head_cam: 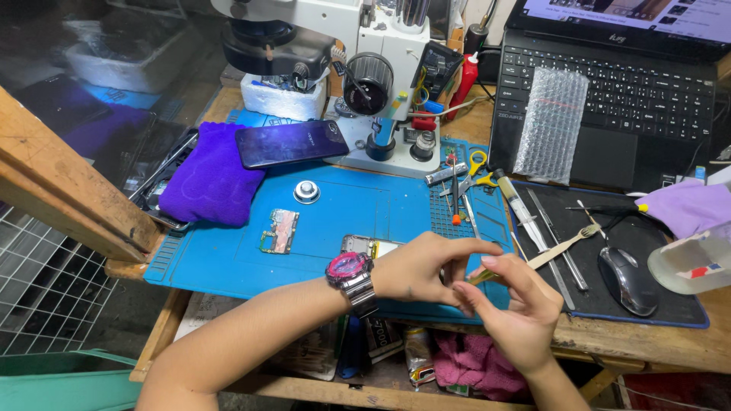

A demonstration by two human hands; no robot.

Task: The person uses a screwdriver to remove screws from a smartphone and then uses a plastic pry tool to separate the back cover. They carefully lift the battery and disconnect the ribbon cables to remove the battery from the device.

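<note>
We held a slim pale toothbrush-like cleaning brush (pixel 548 251) by its yellowish handle end in our right hand (pixel 514 308), the fingers pinched closed around it, bristled head pointing up and to the right over the black work pad (pixel 670 304). Our left hand (pixel 419 266), wearing a pink-faced wristwatch with a steel band (pixel 352 275), curled shut against the brush's handle tip; whether it also gripped some small part there we could not tell, since the fingers hid it. Just behind the left hand lay a small open phone board with a yellow patch (pixel 365 245) on the blue silicone repair mat (pixel 228 251), and a second green circuit board (pixel 279 231) sat farther left. We judged that a slip of the pinch could flick the brush into the loose steel tweezers and syringe (pixel 525 213) beside it, or drop anything tiny among the clutter under the bench edge.
</note>
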